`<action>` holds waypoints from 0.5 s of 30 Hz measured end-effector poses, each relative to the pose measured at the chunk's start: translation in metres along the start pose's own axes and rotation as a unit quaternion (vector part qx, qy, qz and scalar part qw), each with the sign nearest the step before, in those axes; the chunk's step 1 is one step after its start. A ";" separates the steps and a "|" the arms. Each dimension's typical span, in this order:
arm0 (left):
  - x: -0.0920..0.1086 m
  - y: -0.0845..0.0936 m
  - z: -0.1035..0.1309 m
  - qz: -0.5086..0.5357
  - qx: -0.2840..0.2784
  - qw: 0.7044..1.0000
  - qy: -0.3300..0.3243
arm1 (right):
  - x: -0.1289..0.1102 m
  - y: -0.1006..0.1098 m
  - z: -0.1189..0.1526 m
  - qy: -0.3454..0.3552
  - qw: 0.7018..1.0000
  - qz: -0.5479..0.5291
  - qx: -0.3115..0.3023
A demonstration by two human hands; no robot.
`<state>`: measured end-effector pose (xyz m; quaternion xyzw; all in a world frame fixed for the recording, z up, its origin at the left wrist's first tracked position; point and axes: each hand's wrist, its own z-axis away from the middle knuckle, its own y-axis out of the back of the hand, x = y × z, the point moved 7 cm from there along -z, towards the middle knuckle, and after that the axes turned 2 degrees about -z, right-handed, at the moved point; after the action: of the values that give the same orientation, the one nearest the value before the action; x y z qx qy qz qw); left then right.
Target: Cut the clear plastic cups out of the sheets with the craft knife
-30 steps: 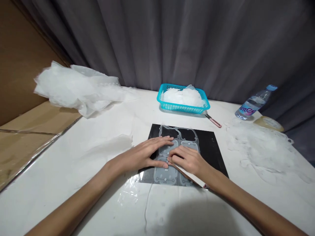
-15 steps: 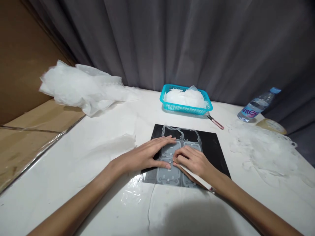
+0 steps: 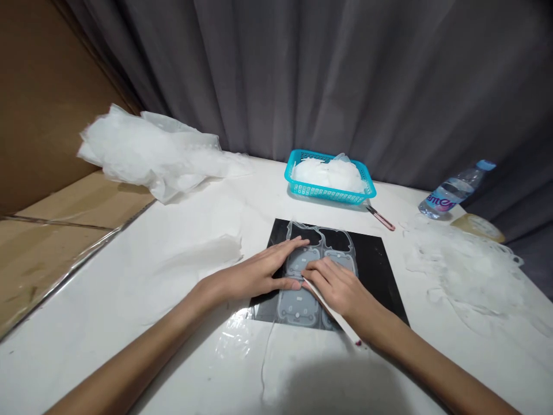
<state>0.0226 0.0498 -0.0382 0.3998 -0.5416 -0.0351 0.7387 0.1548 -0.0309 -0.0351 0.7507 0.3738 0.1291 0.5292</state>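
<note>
A translucent sheet with rounded rectangular pieces point(image 3: 298, 308) lies on a black board point(image 3: 380, 271). Two rounded openings at its far end show the black beneath. My left hand point(image 3: 263, 268) rests flat on the sheet's left side, fingers spread, thumb pointing at my right hand. My right hand point(image 3: 334, 285) is closed around a thin white stick-like tool point(image 3: 341, 325); its front end meets the sheet near my left thumb, and its dark reddish rear end points toward me. The tool's tip is hidden by my fingers.
A blue basket point(image 3: 330, 195) of white pieces stands at the back, beside a pink cutter point(image 3: 380, 218). A water bottle point(image 3: 453, 193), tape roll point(image 3: 479, 227) and white scraps point(image 3: 479, 274) lie right. A white plastic heap point(image 3: 133, 150) is back left, near cardboard point(image 3: 64, 202).
The rear end of the tool in my right hand has swung left and toward me, and the hand has turned slightly. My left hand stays on the sheet. The view has shifted a little.
</note>
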 end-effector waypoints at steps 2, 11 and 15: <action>-0.004 0.000 -0.001 0.001 -0.002 1.000 0.003 | 0.011 0.013 -0.008 -0.016 0.999 -0.029 0.025; -0.009 -0.001 0.001 -0.038 -0.054 0.998 -0.013 | 0.137 0.122 -0.010 -0.338 0.880 -0.088 0.323; -0.009 0.002 0.004 -0.021 -0.031 0.999 0.017 | 0.122 0.096 -0.029 -0.312 0.902 -0.221 0.201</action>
<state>0.0151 0.0534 -0.0436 0.3881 -0.5192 -0.0607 0.7590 0.2625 0.0585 0.0380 0.7408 0.3643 -0.3101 0.4715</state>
